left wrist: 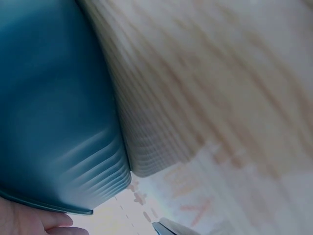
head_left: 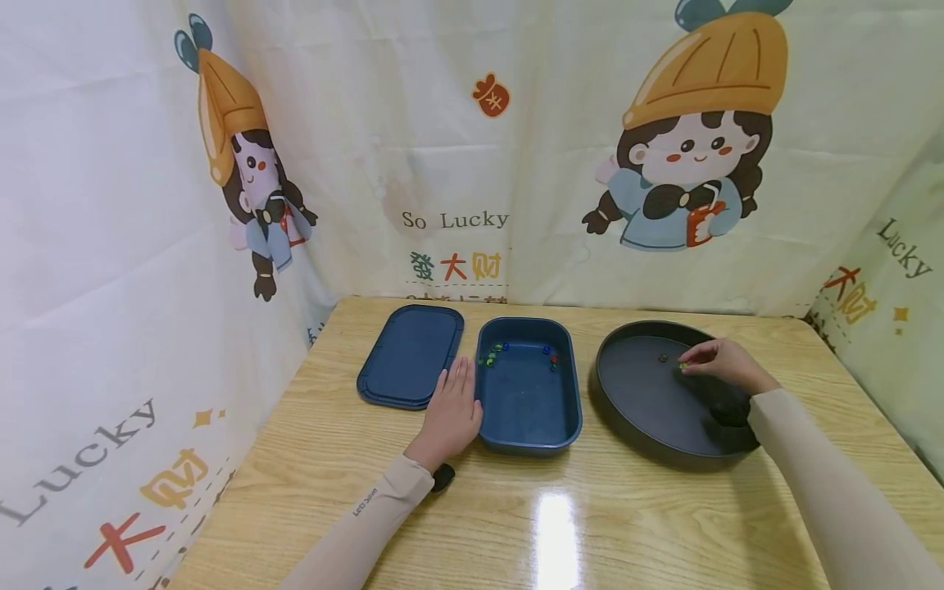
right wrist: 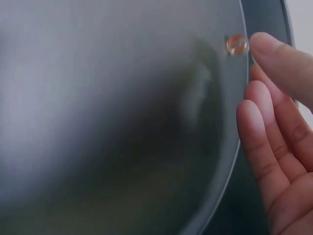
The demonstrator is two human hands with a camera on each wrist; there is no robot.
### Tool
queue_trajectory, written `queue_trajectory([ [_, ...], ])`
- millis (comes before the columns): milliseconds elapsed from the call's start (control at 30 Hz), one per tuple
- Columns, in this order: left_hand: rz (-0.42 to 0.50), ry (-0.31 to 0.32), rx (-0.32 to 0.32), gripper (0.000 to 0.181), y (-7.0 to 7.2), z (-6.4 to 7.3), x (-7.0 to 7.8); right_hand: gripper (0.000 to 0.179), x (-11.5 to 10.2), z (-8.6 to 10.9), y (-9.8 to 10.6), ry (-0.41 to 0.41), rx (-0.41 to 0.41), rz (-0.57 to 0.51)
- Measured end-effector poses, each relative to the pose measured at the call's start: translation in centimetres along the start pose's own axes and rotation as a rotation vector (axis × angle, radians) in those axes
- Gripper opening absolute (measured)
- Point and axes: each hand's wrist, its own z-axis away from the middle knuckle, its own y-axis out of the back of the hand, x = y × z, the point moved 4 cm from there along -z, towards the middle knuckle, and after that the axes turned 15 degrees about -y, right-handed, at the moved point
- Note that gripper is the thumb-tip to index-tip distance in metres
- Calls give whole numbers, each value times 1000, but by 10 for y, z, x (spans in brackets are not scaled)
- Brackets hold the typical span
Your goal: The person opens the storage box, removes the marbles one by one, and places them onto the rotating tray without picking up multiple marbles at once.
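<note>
My right hand (head_left: 723, 365) reaches over the round dark grey pan (head_left: 642, 401), pinching a small yellow-green glass marble (head_left: 683, 365) between thumb and fingertips. In the right wrist view the thumb and curled fingers (right wrist: 259, 132) hide it. Another marble (head_left: 663, 358), which looks clear with an orange swirl in the right wrist view, lies on the pan floor just past the fingertips. My left hand (head_left: 451, 410) rests with straight fingers along the left side of the dark blue rectangular box (head_left: 527, 448). In the left wrist view, fingertips (left wrist: 58, 220) touch the box rim.
Inside the box, green and blue marbles (head_left: 492, 354) lie at the back left, and blue, red and green ones (head_left: 553, 360) at the right. A flat blue lid (head_left: 410, 356) lies on the wooden table (head_left: 501, 524) left of the box. A printed curtain (head_left: 553, 164) hangs behind.
</note>
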Motion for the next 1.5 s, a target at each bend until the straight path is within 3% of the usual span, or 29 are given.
queue_trajectory([
  [233, -2, 1, 12, 61, -2, 0, -1, 26, 13, -1, 2, -43, 37, -17],
  [500, -2, -5, 9, 61, 0, 0, 0, 29, 22, -5, 1, -84, 6, -101],
  [1167, -6, -5, -6, 61, 2, 0, 2, 29, 25, -7, -3, -56, -21, -104],
  [1500, -4, -1, -8, 61, 1, 0, 1, 36, 9, 3, 10, -12, 73, -45],
])
